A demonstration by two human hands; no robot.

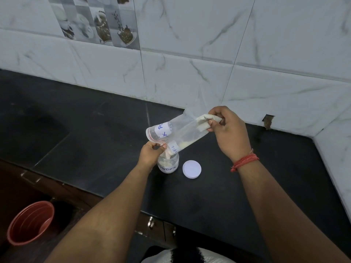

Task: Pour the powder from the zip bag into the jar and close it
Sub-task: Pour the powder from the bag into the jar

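Observation:
A clear zip bag [182, 130] with a white label hangs tilted over a small clear jar [168, 166] labelled POWDER that stands on the black counter [95, 130]. My right hand [228, 130] pinches the bag's raised bottom end, where some pale powder clings. My left hand [152, 154] grips the bag's open mouth just above the jar's rim. Pale powder slides down the bag into the jar, which holds some powder at its bottom. The jar's white lid [191, 169] lies flat on the counter just right of the jar.
A marble-tiled wall [190, 54] rises close behind the counter and wraps round at the right. A red bucket [30, 223] stands on the floor at lower left. Cabinet fronts with metal handles [151, 222] run below the counter's front edge.

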